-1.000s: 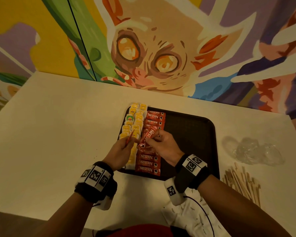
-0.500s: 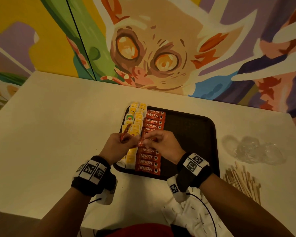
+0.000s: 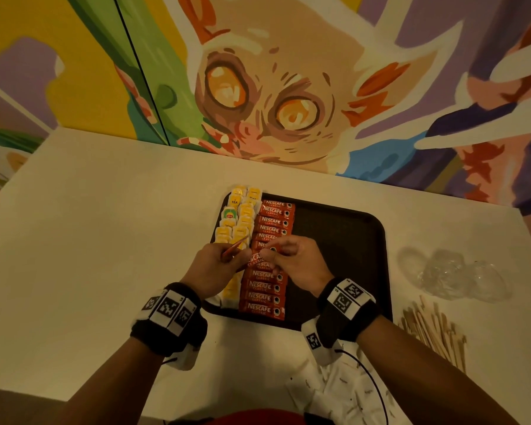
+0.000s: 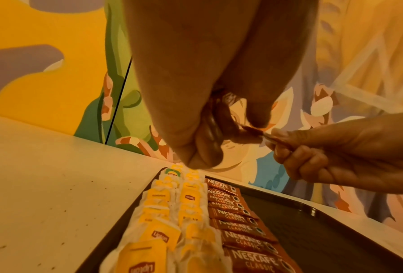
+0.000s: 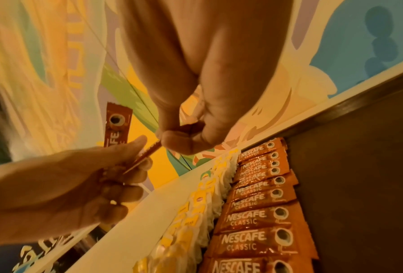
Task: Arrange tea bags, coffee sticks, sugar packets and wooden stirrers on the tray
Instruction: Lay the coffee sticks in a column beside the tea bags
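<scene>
A black tray carries two columns of yellow tea bags at its left side and one column of red Nescafe coffee sticks beside them. Above that column my left hand grips a few more coffee sticks; one stands upright out of its fingers. My right hand pinches the end of another stick that runs across to the left hand's fingers. From the left wrist the same stick shows edge-on between the two hands, over the tea bags.
Wooden stirrers lie in a loose heap on the table right of the tray. Crumpled clear plastic sits behind them. White packets lie at the table's near edge. The tray's right half is bare. A painted wall borders the table's far side.
The right hand has left the coffee row and come to the left hand. It now pinches a stick from the bunch the left hand holds.
</scene>
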`<state>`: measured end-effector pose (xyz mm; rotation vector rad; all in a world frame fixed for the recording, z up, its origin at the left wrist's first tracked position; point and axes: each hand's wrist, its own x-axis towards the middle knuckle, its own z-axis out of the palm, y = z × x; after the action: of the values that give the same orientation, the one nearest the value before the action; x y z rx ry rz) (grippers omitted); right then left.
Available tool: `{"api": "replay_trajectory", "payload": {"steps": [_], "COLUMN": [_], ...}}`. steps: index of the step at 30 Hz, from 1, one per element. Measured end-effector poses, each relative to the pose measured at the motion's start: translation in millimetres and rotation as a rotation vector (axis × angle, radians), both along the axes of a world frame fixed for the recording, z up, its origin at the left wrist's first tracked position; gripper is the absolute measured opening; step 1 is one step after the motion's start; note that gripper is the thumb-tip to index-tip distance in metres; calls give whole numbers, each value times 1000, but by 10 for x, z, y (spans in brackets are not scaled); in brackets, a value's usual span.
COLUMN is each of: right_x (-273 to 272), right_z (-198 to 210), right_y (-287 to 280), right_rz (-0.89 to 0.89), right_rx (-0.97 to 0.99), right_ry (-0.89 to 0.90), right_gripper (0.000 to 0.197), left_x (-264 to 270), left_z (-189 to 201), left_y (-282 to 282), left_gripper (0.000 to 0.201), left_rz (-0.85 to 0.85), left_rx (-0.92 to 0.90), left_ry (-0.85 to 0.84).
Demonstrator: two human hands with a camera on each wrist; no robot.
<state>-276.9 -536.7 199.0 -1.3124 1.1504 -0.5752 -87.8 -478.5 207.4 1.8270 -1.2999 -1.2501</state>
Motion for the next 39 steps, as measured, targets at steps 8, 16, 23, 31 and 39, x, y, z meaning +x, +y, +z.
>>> {"api": "replay_trajectory", "payload": {"steps": [8,16,23,31,39], "right_x": [-15,-15,-55,68,135], "right_z": [-65,-154,-432,-493,-497], "right_y": [-150,-415,-828,-1045,-1055], "right_rz": [-91,-222,-338,-361,-350], "right_rx": [82,133,172,212,221], "right_ry": [-94,-17,272,504,582], "right_gripper": [14,11,13,21,26], "left_x": [14,32,98,114,136], "left_z": [71,8,-58,-86,-141], "left_y": [-65,-152,-130,-101,-135], "left_gripper": [30,29,28,27,28], "left_rz": [102,224,233,209,211], "left_rx": [-6,51,105,129,137], "left_ry": [75,73,57,62,39]}}
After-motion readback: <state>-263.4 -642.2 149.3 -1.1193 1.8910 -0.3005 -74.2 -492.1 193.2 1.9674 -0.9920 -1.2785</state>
